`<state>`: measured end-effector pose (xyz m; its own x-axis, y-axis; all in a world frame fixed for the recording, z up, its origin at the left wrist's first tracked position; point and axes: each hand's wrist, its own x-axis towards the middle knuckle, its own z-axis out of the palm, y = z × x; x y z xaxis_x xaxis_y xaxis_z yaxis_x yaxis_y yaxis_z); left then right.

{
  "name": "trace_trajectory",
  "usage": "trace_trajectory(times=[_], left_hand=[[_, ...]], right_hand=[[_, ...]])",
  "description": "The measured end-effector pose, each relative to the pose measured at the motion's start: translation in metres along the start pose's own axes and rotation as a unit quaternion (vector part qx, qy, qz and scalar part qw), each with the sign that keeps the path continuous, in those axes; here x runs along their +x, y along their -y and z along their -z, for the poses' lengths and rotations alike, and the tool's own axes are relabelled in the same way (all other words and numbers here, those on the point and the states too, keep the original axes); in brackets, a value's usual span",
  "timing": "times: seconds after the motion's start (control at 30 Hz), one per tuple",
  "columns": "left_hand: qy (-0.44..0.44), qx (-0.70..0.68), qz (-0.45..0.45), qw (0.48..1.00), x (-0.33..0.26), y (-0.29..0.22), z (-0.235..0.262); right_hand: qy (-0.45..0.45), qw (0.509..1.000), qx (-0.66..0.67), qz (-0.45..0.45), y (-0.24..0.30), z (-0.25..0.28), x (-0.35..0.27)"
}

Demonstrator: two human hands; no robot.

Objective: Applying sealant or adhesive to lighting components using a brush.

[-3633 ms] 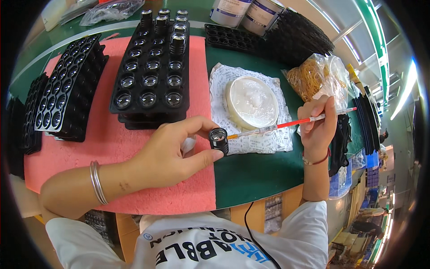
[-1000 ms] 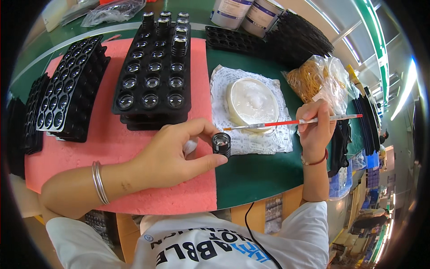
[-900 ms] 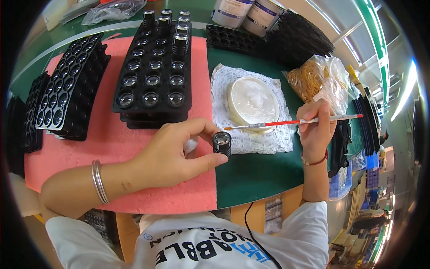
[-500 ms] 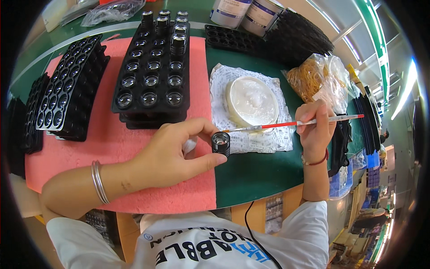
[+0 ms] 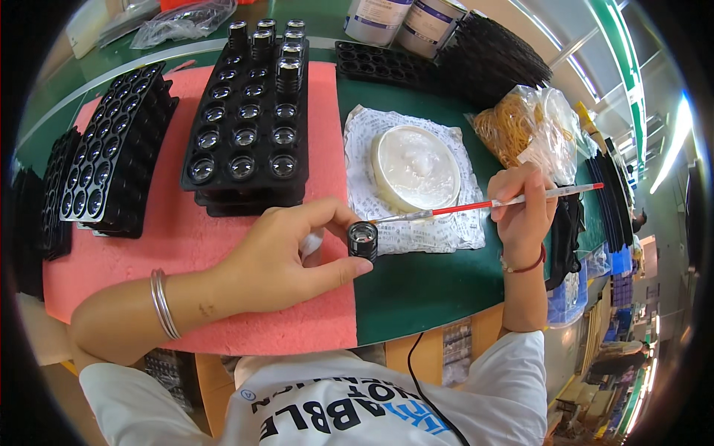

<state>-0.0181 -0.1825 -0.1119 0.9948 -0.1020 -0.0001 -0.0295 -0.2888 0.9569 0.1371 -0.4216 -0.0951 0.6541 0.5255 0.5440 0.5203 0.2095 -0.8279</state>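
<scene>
Between the thumb and index finger of my left hand (image 5: 297, 249) is a small black ribbed lens barrel (image 5: 363, 241), its glass end facing up. Something white shows inside the curl of that hand's fingers. My right hand (image 5: 523, 208) is closed in a pinch on a thin red-and-clear paintbrush (image 5: 465, 207). The brush's tip meets or nearly meets the upper rim of the barrel. Behind the brush, a round white dish (image 5: 418, 167) of clear, glossy gel rests on a printed paper sheet (image 5: 361, 137).
A black tray (image 5: 245, 189) of lens barrels, several standing taller at its far end, lies on the pink foam mat (image 5: 320, 186). More black trays (image 5: 111, 149) stand left. Cans (image 5: 378, 21), a stack of black trays (image 5: 494, 59) and a bag of rubber bands (image 5: 513, 126) line the back.
The view has shifted slightly. Both hands keep their holds on the lens barrel and the paintbrush, and the brush tip stays at the barrel's rim.
</scene>
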Motion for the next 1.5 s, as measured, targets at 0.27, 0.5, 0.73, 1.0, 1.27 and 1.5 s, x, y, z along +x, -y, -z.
trace_trajectory(times=[0.27,0.5,0.73,1.0,1.27,1.5], left_hand=[[0.000,-0.027,0.002,1.000,0.0003,0.0038,-0.0001],[0.001,-0.031,0.002,1.000,-0.0018,0.0018,0.0007],[-0.007,-0.035,-0.009,0.999,-0.0003,0.0037,-0.0021],[0.002,-0.028,-0.006,1.000,0.0026,0.0035,0.0000],[0.002,-0.026,-0.001,1.000,0.0002,0.0041,0.0000],[0.006,-0.039,-0.001,0.999,0.0004,0.0053,-0.0004]], right_hand=[[-0.045,0.998,0.032,-0.029,-0.0031,-0.0018,0.0002],[-0.044,0.998,0.039,-0.029,-0.0014,-0.0029,0.0010],[-0.041,0.998,0.040,-0.033,0.0001,-0.0037,0.0027],[-0.087,0.990,0.088,-0.068,0.0001,-0.0026,0.0058],[-0.082,0.991,0.082,-0.072,0.0012,-0.0045,0.0052],[-0.102,0.987,0.095,-0.086,0.0017,-0.0050,0.0062]])
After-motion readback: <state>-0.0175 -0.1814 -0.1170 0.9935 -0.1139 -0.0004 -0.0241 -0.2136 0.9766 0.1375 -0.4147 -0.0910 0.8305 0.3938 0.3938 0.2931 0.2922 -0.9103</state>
